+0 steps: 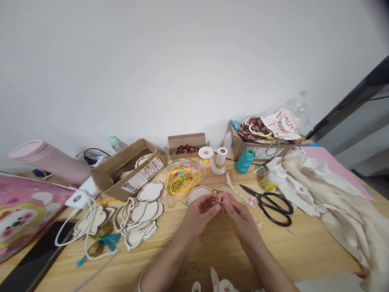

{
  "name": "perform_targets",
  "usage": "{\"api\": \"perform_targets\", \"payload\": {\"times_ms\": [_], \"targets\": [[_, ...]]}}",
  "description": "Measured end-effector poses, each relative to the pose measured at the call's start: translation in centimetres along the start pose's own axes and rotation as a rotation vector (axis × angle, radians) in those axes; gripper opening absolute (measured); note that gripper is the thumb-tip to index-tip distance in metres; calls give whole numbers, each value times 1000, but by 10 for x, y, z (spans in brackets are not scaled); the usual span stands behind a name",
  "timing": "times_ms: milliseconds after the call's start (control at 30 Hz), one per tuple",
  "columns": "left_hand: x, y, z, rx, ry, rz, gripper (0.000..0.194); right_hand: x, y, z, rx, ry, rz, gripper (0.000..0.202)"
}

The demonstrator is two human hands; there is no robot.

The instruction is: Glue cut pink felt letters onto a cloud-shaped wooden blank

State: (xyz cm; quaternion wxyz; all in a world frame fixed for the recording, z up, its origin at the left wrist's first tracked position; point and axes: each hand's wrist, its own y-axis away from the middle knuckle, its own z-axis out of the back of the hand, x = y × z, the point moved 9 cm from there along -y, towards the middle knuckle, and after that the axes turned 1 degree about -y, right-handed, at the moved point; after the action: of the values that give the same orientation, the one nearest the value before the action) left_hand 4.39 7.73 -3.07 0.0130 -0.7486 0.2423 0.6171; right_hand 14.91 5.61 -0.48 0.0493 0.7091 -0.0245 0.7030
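Near the middle of the wooden table (304, 247), a small pink ring-shaped piece (223, 198) is held between both hands. My left hand (202, 211) pinches its left side with closed fingers. On its right side, the fingers of my right hand (237, 209) are closed round it too. A white cloud-shaped piece (199, 193) lies just behind my left hand. Black-handled scissors (269, 201) rest to the right of my right hand, beside a scrap with pink print (252, 201).
Cloud-shaped pieces (150, 191) lie at left by an open cardboard box (121, 178). Behind the hands are a bag of yellow cords (179, 180), spools and a teal thread cone (244, 161). Cream cloth (334, 202) covers the right; a phone (33, 259) and white cable sit far left.
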Motion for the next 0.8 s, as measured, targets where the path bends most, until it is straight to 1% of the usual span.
{"api": "perform_targets", "payload": {"times_ms": [33,100,133,200,233,300,367,400,433,467,500,533,600,633,667,733,800], "targets": [[0,1,-1,-37,107,49,32,3,0,-1,21,59,41,35],[-4,5,2,-97,251,113,28,6,0,3,14,198,124,33],[-9,6,7,-132,299,117,28,7,1,8,-17,292,170,33],[-20,10,29,-240,357,91,30,13,5,13,-83,536,287,33],[-24,12,42,-293,379,67,28,15,9,9,-78,656,356,31],[-30,14,63,-330,415,12,23,13,19,-10,2,860,490,28],[-29,14,74,-296,424,-10,16,-1,32,-30,113,1012,568,29],[-26,15,77,-283,427,-4,14,-11,36,-35,144,1079,569,32],[-24,15,79,-275,424,-2,13,-22,40,-37,176,1132,553,37],[-20,16,79,-267,419,4,13,-31,42,-34,185,1168,527,41],[-18,17,79,-263,412,11,13,-36,44,-27,165,1196,508,44],[-15,17,78,-257,400,19,14,-39,45,-17,119,1226,482,43],[-11,17,75,-244,369,31,15,-30,47,3,-8,1274,493,35],[-10,16,73,-239,349,30,16,-22,50,6,-41,1288,537,34],[-9,15,71,-233,323,27,18,-15,52,7,-48,1291,578,34],[-9,12,64,-204,257,23,21,-7,55,0,-16,1274,638,35],[-10,9,53,-152,189,28,24,-4,55,-3,-13,1221,637,35]]}}
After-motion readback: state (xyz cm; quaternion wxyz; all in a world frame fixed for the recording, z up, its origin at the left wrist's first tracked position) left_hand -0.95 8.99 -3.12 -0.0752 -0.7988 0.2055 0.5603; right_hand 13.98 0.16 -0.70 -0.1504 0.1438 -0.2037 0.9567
